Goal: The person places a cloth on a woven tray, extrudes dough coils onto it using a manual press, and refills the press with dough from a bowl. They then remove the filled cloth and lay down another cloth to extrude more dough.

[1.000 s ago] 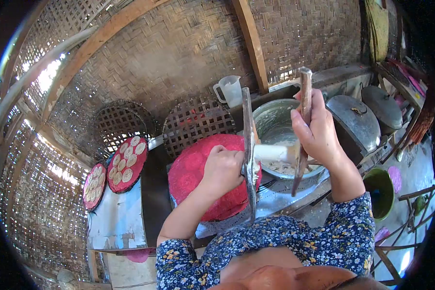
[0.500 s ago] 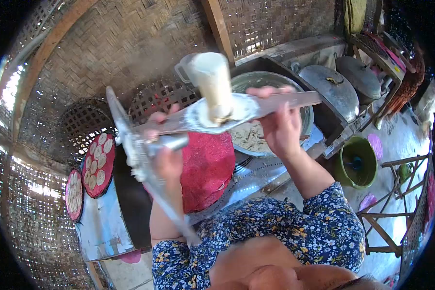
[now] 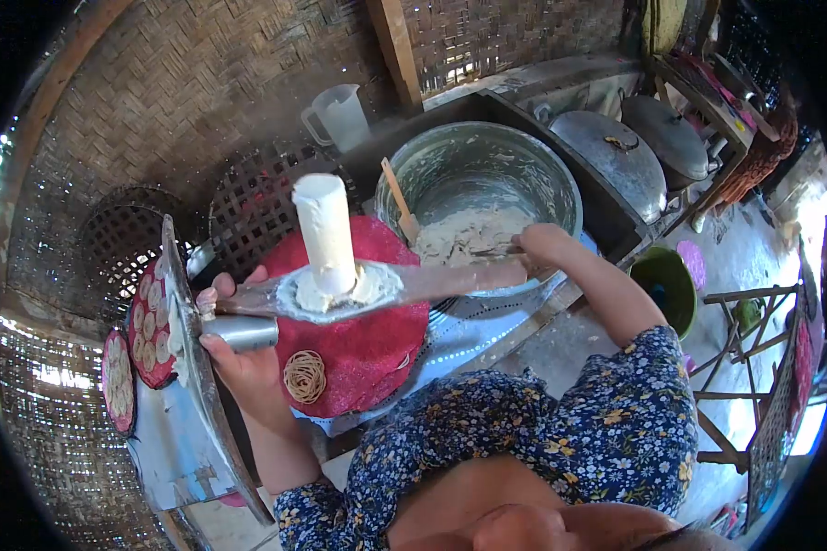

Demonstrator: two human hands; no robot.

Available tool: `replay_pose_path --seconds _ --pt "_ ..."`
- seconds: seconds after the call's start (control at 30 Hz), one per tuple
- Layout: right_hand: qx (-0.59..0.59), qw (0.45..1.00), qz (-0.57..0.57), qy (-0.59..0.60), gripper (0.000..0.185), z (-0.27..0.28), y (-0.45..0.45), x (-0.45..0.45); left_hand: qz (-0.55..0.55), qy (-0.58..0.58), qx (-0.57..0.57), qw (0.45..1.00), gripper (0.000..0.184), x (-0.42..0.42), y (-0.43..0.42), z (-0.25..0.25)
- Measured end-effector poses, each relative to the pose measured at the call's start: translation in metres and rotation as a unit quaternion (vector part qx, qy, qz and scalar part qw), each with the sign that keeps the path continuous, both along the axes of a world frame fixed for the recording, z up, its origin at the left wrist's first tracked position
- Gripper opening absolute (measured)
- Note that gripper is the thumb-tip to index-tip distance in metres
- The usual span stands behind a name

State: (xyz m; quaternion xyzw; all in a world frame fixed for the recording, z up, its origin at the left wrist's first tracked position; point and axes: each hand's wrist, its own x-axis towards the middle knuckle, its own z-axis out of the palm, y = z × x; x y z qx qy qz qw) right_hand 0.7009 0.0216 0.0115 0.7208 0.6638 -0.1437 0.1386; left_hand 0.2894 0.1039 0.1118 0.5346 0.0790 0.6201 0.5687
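My left hand (image 3: 248, 367) is closed around a metal cylinder (image 3: 239, 332) fixed to a long wooden board (image 3: 207, 395). Its fingers also hold the end of a second board (image 3: 459, 278), from which a white, dough-smeared plunger (image 3: 323, 234) stands up. My right hand (image 3: 540, 243) reaches over the rim of a large metal basin (image 3: 570, 197) beside the second board's far end; its fingertips are not clear. Pale dough (image 3: 469, 230) and a wooden spatula (image 3: 400, 202) are in the basin. A coiled nest of strands (image 3: 304, 376) lies on a red round mat (image 3: 363, 354).
A plastic jug (image 3: 342, 119) stands near the woven wall. Lidded pots (image 3: 611, 165) are at the right, above a green bucket (image 3: 666, 289). Two red trays (image 3: 152, 321) with pale rounds stand at the left, near dark woven baskets (image 3: 257, 202).
The boards have moved apart and left, and the plunger is steadier. My right hand has let go of the plunger board and moved to the basin. A strand nest now shows on the mat.
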Motion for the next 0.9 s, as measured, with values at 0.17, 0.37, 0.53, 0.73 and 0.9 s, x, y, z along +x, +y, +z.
replay_pose_path --seconds 0.17,0.37,0.53,0.73,0.9 --pt "0.048 0.984 0.012 -0.172 0.017 0.061 -0.019 0.028 0.028 0.106 0.024 0.994 0.063 -0.032 -0.004 -0.001" --pt "-0.004 0.984 -0.008 -0.179 0.025 0.073 -0.033 0.012 0.070 0.142 0.021 0.987 0.063 -0.043 -0.007 -0.003" --pt "-0.039 0.988 -0.022 -0.145 0.018 0.040 -0.031 0.003 0.101 0.131 0.019 0.986 0.062 -0.047 -0.007 -0.011" --pt "-0.026 0.992 -0.050 -0.116 0.019 0.017 -0.029 -0.001 0.096 0.135 0.049 0.985 0.061 -0.051 -0.008 -0.010" --pt "-0.040 0.992 -0.105 -0.056 0.037 0.027 -0.031 -0.005 0.071 0.194 0.046 0.977 0.061 -0.049 -0.020 0.004"
